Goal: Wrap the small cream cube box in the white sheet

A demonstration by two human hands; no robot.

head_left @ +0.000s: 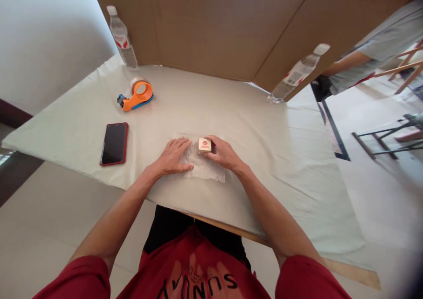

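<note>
A small gold-coloured box [204, 145] with a red mark on its top stands on a sheet of bubble wrap [208, 172] near the table's front edge. My right hand [225, 153] grips the box from its right side, thumb in front and fingers behind. My left hand [175, 156] lies on the left part of the wrap with its fingers and thumb spread apart. It does not touch the box. The underside of the box is hidden.
An orange and blue tape dispenser [139, 95] and a phone [114, 144] in a red case lie to the left. Water bottles [124, 41] [297, 76] stand before a tall cardboard panel [211, 30]. Another person's arm [350, 62] shows at the right.
</note>
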